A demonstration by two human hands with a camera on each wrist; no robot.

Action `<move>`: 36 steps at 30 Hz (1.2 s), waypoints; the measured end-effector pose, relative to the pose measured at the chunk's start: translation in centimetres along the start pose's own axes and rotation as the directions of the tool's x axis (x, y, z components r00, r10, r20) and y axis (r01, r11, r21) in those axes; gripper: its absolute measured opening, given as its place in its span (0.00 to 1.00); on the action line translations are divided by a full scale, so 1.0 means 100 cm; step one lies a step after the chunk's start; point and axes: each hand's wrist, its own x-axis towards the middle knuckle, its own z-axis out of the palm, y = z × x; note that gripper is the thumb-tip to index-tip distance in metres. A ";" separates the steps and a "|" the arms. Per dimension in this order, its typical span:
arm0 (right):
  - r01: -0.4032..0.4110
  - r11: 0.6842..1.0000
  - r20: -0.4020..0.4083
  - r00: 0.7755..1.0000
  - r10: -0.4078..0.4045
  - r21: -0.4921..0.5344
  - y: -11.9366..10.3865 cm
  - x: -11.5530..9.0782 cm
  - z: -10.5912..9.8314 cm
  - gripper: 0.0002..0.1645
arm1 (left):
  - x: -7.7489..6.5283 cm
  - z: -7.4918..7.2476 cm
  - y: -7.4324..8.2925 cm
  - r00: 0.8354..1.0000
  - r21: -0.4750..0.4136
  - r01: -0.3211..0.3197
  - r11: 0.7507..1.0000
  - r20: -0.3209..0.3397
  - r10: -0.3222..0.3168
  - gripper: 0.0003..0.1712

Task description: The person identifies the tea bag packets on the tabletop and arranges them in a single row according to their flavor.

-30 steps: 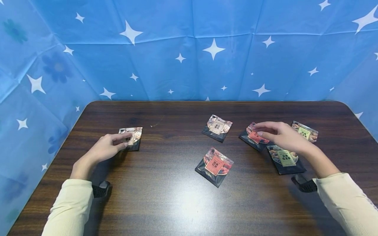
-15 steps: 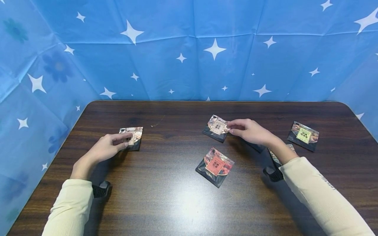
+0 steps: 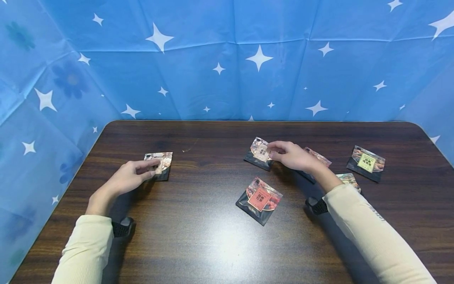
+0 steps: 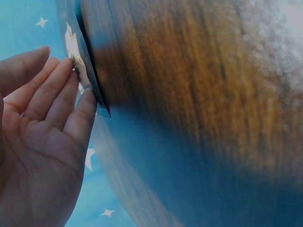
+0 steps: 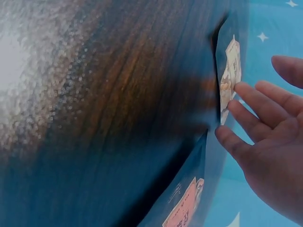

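On the left of the table lies a tea sachet with a cream label [image 3: 164,165]. My left hand [image 3: 125,177] is over it, fingers extended, thumb apart from them; in the left wrist view the fingertips of the left hand [image 4: 52,123] meet the sachet [image 4: 80,56]. A second cream-label sachet [image 3: 257,153] lies near the middle back. Over its right part is my right hand [image 3: 292,155], loosely bent. The right wrist view shows the right hand's [image 5: 265,127] fingertips at the sachet's [image 5: 231,66] face, thumb held away. Neither hand grips anything.
A red-label sachet [image 3: 259,200] lies nearer the front. Another red-patterned sachet [image 3: 319,156] and a green-patterned one [image 3: 349,180] are partly hidden by the right arm. A yellow-green-label sachet [image 3: 366,163] lies at right. A blue star-patterned cloth [image 3: 198,86] hangs behind the table [image 3: 191,236].
My right hand has moved left, from over the red-patterned sachet to the cream-label sachet near the middle back. The left hand stays in place.
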 end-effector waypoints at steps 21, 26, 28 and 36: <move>-0.018 0.999 0.027 0.999 0.017 0.029 0.000 0.009 0.002 0.24 | 0.000 0.000 0.000 1.000 0.008 0.015 1.000 0.003 -0.015 0.25; -0.003 1.000 0.043 0.999 0.002 0.022 -0.004 0.015 0.006 0.24 | 0.000 0.000 0.000 1.000 0.002 0.009 1.000 0.000 -0.009 0.24; 0.002 1.000 0.048 0.999 -0.003 0.017 -0.007 0.017 0.009 0.24 | 0.000 0.000 0.000 1.000 -0.003 0.004 1.000 0.001 -0.004 0.24; 0.031 0.999 0.085 0.996 -0.032 0.008 -0.025 0.028 0.027 0.24 | 0.000 -0.001 0.000 1.000 -0.012 -0.005 1.000 0.003 0.005 0.24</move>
